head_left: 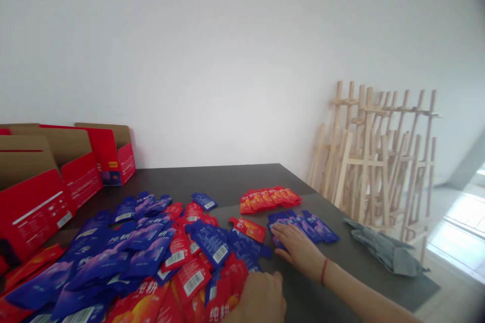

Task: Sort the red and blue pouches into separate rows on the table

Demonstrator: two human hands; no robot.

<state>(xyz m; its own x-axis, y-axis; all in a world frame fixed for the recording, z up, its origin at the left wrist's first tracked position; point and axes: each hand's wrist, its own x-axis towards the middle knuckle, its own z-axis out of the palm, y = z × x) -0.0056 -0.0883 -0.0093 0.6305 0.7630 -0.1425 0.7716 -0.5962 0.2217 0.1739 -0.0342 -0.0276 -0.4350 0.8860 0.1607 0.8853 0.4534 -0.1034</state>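
Note:
My right hand (299, 252) lies with stretched fingers on the left end of an overlapping row of blue pouches (322, 227). Behind it is a similar row of red pouches (269, 199). My left hand (261, 297) is closed at the near right edge of a mixed heap, by a red pouch (223, 303); whatever its fingers hold is hidden. The heap has blue pouches (151, 247) and red pouches (192, 275) lying over one another at different angles. A single red pouch (248, 229) rests on blue ones between the heap and the rows.
Open red cardboard boxes (34, 212) stand along the left of the dark table (227, 176). A grey plastic bag (386, 250) lies at the right edge. Wooden easels (366, 156) lean beyond the table by the white wall (227, 60).

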